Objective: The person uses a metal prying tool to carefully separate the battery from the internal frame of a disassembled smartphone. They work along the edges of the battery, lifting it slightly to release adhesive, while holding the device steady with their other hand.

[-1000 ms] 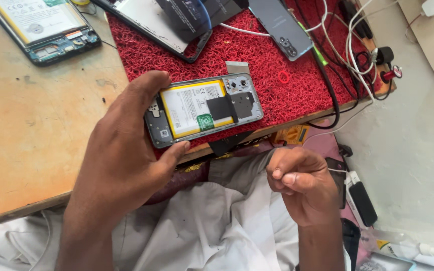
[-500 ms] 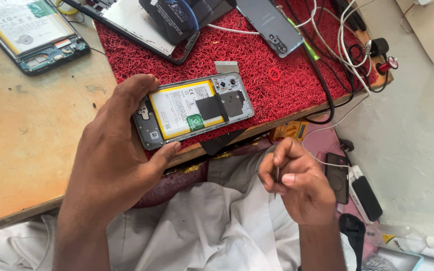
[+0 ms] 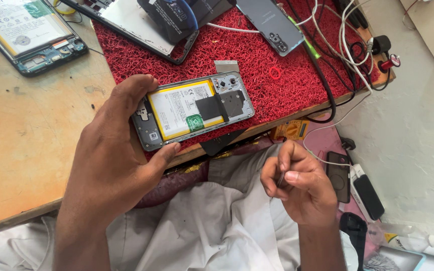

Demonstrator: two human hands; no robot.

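Note:
My left hand [image 3: 111,155] grips an opened phone [image 3: 194,109] by its left end and holds it above the table's front edge. The phone's back cover is off, showing a white and yellow battery, a black strip and a silver camera plate. My right hand [image 3: 297,188] hovers over my lap, below and right of the phone. Its fingers pinch a thin dark metal tool [image 3: 280,179] between thumb and forefinger. The tool's tip is hidden by my fingers.
A red bristly mat [image 3: 257,95] covers the wooden table [image 3: 21,145]. On it lie another opened phone [image 3: 31,32], a larger dismantled device [image 3: 151,25], a grey phone [image 3: 269,25] and tangled cables [image 3: 342,45]. Dark devices [image 3: 357,183] rest on the floor to the right.
The phone in my left hand has shifted slightly down and left in the view. My right hand has closed its fingers more tightly on the thin tool.

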